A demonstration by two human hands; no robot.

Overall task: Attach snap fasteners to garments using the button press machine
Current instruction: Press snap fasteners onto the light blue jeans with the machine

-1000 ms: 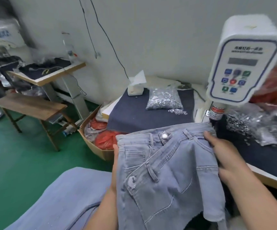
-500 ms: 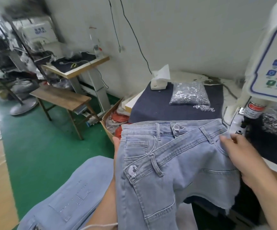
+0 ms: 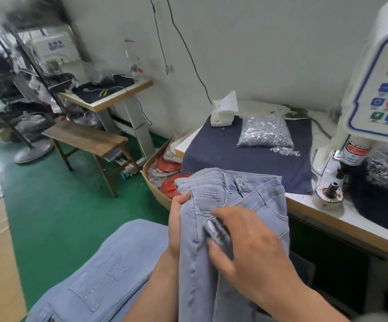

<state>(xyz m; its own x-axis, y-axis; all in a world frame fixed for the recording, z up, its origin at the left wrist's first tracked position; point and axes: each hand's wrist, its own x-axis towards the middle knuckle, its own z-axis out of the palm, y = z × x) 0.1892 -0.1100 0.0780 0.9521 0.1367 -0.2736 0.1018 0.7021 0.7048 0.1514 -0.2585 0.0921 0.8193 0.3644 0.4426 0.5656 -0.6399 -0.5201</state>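
Left hand [image 3: 176, 225] grips denim shorts [image 3: 234, 205] at the waist edge; right hand [image 3: 248, 247], blurred, apparently pinches the front fabric.

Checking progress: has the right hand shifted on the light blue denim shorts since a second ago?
Yes. The right hand left the light blue denim shorts' right edge near the white press machine and moved left onto their front.

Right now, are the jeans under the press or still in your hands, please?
In the hands: the jeans sit bunched between left hand and right hand, away from the button press machine.
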